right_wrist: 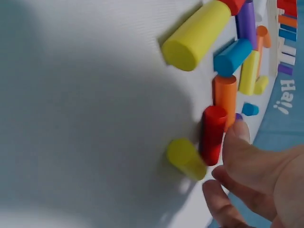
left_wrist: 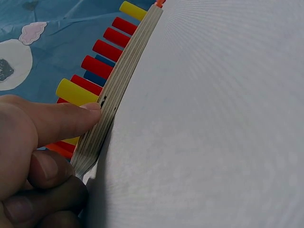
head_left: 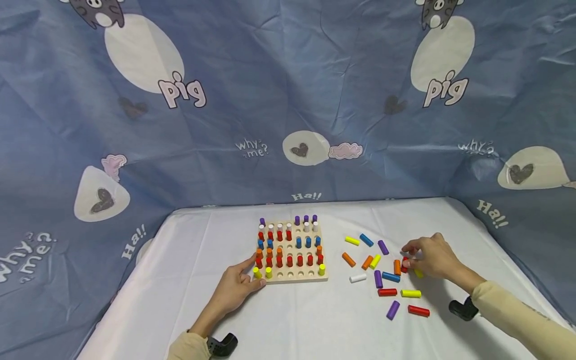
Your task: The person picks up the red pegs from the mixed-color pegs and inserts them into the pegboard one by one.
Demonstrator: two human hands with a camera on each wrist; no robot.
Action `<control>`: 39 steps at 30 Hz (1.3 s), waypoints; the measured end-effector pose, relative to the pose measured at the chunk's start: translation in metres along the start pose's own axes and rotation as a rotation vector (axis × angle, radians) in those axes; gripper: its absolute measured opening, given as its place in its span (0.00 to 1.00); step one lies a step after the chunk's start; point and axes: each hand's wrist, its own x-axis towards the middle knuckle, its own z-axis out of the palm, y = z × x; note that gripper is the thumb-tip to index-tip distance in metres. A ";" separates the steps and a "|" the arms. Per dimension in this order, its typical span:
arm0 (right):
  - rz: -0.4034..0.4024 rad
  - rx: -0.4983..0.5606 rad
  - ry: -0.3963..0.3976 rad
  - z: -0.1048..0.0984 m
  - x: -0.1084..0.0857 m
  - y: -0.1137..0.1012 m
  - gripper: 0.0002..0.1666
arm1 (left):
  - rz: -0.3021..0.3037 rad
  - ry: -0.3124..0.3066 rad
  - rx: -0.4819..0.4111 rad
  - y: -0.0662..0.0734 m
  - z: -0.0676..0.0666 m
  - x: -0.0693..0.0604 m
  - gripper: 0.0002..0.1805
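A wooden pegboard (head_left: pixel 297 280) stands on the white cloth, with rows of yellow, red, orange, blue, white and purple pegs upright in it and several bare holes. My left hand (head_left: pixel 235 287) holds its near left corner. In the left wrist view the thumb (left_wrist: pixel 88 111) presses the board's edge beside a yellow peg (left_wrist: pixel 76 92), with the other fingers curled at the corner. On the right, my right hand (head_left: pixel 432 257) is over a red peg (right_wrist: pixel 213 135), thumb and fingers apart. A yellow peg (right_wrist: pixel 186 159) and an orange peg (right_wrist: pixel 224 97) lie beside that red one.
Loose pegs lie scattered between the board and my right hand, among them a white peg (head_left: pixel 358 278), a purple peg (head_left: pixel 393 310) and a red peg (head_left: pixel 419 311). A blue patterned cloth (head_left: pixel 288 100) hangs behind the table and at its sides.
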 end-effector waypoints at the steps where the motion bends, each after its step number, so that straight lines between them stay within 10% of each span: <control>1: 0.008 0.001 -0.015 0.001 0.000 0.002 0.19 | 0.001 0.002 0.001 0.000 0.000 0.000 0.46; 16: 0.053 0.050 -0.082 0.003 0.009 -0.001 0.16 | 0.003 -0.001 -0.019 -0.002 -0.002 0.000 0.46; 39: -0.034 0.187 0.179 -0.001 0.054 -0.049 0.03 | 0.021 0.001 0.008 -0.002 0.000 -0.001 0.45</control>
